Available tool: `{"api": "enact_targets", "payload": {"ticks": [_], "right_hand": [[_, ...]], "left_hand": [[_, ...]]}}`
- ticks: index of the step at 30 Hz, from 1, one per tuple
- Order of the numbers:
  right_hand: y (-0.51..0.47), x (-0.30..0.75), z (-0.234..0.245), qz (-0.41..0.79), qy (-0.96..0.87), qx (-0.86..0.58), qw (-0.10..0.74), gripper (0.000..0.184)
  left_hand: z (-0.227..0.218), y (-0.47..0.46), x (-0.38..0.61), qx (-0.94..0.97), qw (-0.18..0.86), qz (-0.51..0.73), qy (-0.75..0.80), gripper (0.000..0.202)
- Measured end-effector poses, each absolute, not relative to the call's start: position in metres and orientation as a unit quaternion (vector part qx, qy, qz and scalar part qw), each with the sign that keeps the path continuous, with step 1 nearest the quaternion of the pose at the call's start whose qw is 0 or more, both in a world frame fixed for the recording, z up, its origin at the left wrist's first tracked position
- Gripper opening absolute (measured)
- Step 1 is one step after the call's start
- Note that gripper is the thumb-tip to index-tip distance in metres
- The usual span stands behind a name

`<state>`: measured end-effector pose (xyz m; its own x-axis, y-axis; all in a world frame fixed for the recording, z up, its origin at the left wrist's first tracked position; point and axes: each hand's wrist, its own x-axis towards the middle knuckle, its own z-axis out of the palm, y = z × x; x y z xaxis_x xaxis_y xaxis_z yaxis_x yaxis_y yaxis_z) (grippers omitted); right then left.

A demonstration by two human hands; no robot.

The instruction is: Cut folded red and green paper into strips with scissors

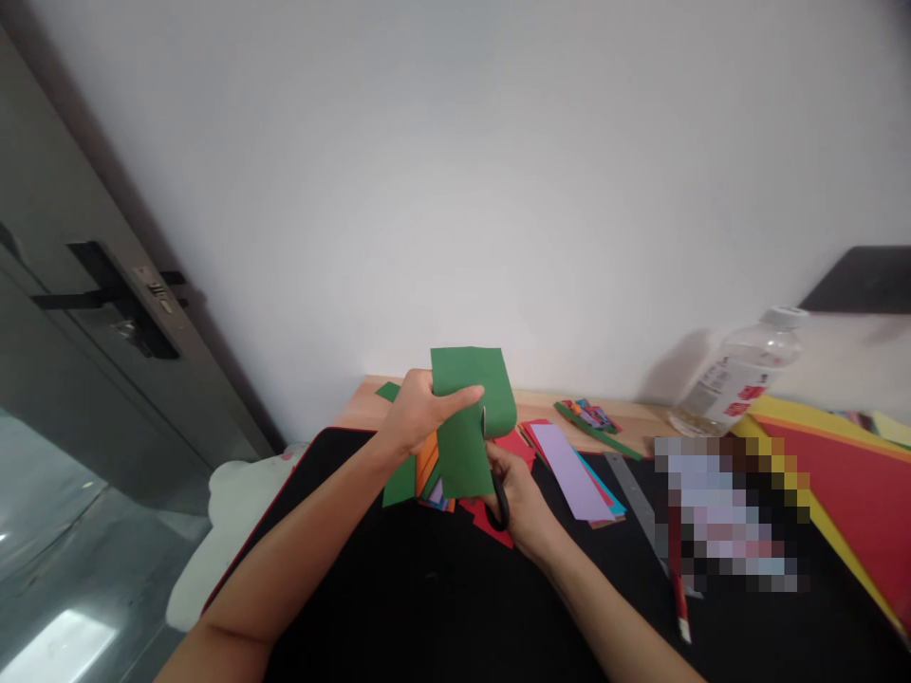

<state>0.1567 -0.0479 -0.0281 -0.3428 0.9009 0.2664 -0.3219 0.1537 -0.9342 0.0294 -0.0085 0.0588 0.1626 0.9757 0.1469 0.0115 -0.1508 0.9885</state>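
Observation:
My left hand (421, 415) is closed on a sheet of green paper (470, 398), thumb across its front, holding it up above the black mat (427, 588). My right hand (519, 493) grips black-handled scissors (496, 484) whose blades (484, 422) bite into the right edge of the green sheet. Orange and other coloured strips (428, 470) hang just behind and below the green paper, near my left hand.
Lilac, blue and red paper strips (573, 460) lie right of my hands. A metal ruler (637, 503), a red pen (681, 607), a tipped clear plastic bottle (740, 375), large red and yellow sheets (846, 484), and paper scraps (590, 417) fill the right. A door stands left.

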Motion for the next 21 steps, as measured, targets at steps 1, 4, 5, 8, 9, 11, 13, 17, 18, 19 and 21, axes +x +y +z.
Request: {"api": "enact_targets", "payload": {"ticks": [1,4,5,8,9,11,13,17,18,19,21], "right_hand": [[-0.0480,0.1565,-0.0288,0.599,-0.560,-0.258,0.511,0.030],[-0.0478,0.1557,-0.0310,0.598,-0.558,-0.262,0.512,0.030],[-0.0477,0.1555,-0.0315,0.597,-0.557,-0.264,0.512,0.030],[-0.0475,0.1549,-0.0317,0.598,-0.551,-0.276,0.512,0.029],[-0.0475,0.1548,-0.0313,0.598,-0.550,-0.279,0.511,0.028],[-0.0476,0.1547,-0.0304,0.596,-0.551,-0.285,0.509,0.027],[-0.0477,0.1547,-0.0298,0.591,-0.556,-0.289,0.508,0.026],[-0.0478,0.1544,-0.0296,0.588,-0.556,-0.297,0.507,0.026],[-0.0480,0.1542,-0.0296,0.588,-0.555,-0.300,0.506,0.026],[-0.0482,0.1541,-0.0294,0.588,-0.554,-0.304,0.505,0.025],[-0.0487,0.1539,-0.0286,0.588,-0.551,-0.310,0.504,0.024]], "left_hand": [[0.0588,-0.0085,0.0292,0.583,0.493,0.488,0.424,0.018],[0.0597,-0.0089,0.0294,0.585,0.489,0.488,0.424,0.018],[0.0602,-0.0091,0.0296,0.584,0.489,0.488,0.426,0.018],[0.0614,-0.0096,0.0302,0.581,0.491,0.484,0.433,0.018],[0.0616,-0.0097,0.0302,0.580,0.492,0.483,0.433,0.018],[0.0615,-0.0098,0.0302,0.579,0.494,0.483,0.433,0.018],[0.0613,-0.0099,0.0300,0.578,0.495,0.483,0.433,0.018],[0.0614,-0.0100,0.0296,0.577,0.496,0.481,0.435,0.019],[0.0615,-0.0100,0.0296,0.577,0.495,0.482,0.435,0.019],[0.0616,-0.0100,0.0297,0.577,0.495,0.482,0.435,0.019],[0.0621,-0.0102,0.0299,0.578,0.495,0.482,0.434,0.018]]}}
